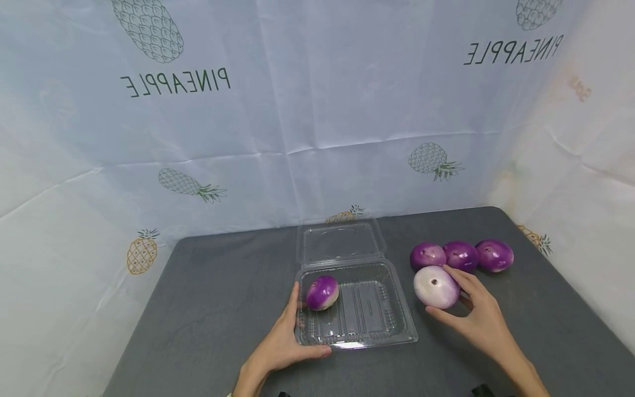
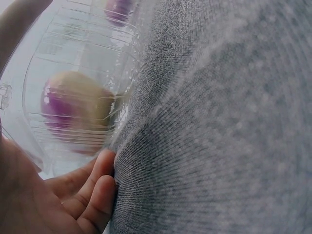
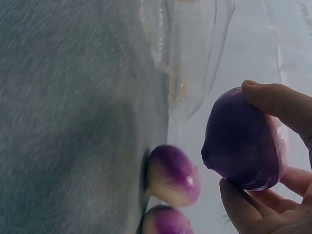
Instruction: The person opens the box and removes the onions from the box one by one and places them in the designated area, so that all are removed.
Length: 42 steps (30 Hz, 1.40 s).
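Observation:
My right hand holds a red onion, its pale end with a small brown spot showing in the head view. In the right wrist view, thumb and fingers pinch the same onion from opposite sides, raised off the table. My left hand grips the near left corner of a clear plastic clamshell box, thumb along the front rim and fingers along the left wall. Inside the box, at its left, lies one purple-and-white onion, seen through the wall in the left wrist view.
Behind the held onion, three more onions sit in a row: left, middle and right. The box's lid lies folded back. A grey cloth covers the table; a pineapple-print sheet hangs behind.

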Available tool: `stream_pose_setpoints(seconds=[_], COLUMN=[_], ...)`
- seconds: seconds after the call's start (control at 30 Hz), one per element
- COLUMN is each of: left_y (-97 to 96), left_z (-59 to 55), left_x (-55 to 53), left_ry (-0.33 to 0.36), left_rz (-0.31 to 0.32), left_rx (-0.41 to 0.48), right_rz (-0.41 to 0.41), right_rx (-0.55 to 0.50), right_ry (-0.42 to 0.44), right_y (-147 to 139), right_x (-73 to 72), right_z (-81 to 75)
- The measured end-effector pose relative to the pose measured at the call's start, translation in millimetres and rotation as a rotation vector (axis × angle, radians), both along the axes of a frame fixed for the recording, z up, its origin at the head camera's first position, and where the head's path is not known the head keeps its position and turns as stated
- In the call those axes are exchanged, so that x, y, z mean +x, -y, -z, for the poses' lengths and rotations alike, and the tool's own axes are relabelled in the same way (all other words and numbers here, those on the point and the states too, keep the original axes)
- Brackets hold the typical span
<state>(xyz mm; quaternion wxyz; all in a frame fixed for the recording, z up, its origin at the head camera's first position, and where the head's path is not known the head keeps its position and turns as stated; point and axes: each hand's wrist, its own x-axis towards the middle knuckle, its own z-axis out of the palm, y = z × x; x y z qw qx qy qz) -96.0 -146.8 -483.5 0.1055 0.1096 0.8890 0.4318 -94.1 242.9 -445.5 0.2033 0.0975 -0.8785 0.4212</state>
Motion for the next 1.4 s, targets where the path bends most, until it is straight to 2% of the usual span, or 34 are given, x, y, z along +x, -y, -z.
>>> stream_pose_setpoints(seconds=[0.27, 0.5, 1.4], left_y=[0.0, 0.4, 0.8], left_z=[-0.1, 0.2, 1.0], left_x=[-0.5, -0.7, -1.0], left_ry=[0.004, 0.003, 0.010], left_rz=[0.001, 0.001, 0.000], left_rx=[0.005, 0.007, 0.017], right_rz=[0.027, 0.033, 0.073], right_rx=[0.016, 0.024, 0.149], right_ry=[-0.029, -0.011, -0.028], right_y=[-13, -23, -46], right_x=[-1.8, -2.9, -12.6], right_z=[6.0, 10.1, 34.6])
